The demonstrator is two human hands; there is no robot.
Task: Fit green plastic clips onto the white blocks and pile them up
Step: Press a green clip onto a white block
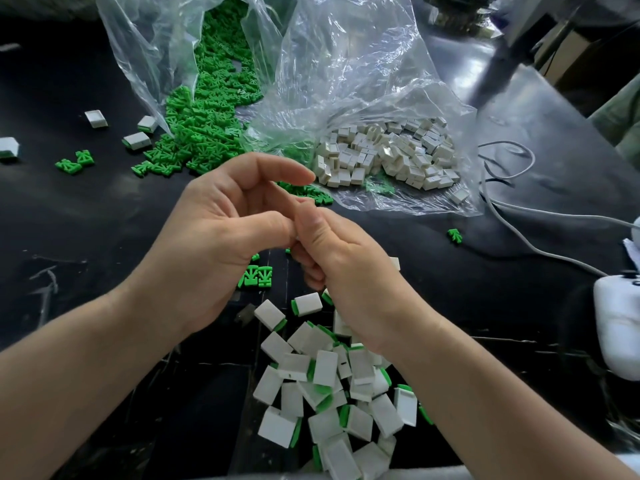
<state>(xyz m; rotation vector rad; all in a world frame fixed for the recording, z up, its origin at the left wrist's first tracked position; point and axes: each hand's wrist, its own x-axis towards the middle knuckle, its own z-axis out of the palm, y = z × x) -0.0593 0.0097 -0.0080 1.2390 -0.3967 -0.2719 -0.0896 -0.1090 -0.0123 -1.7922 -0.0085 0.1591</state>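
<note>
Head view: my left hand (221, 220) and right hand (343, 261) curl together on I cannot tell what, probably seating a clip; near pile (327, 370) next.

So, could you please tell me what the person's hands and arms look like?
The left hand and right hand are bare, no gloves or rings showing. The left forearm and right forearm are uncovered to the frame's edge: no sleeves, watch or wristband in view.

The heap of small plastic clips (207, 133) was bright green; the rectangular plastic blocks (391, 157) in the clear bag (363, 81) were off-white. The near pile of fitted blocks (329, 386) showed white faces with green edges. The glossy tabletop (86, 220) was black, the thin cable (561, 213) pale grey.
</note>
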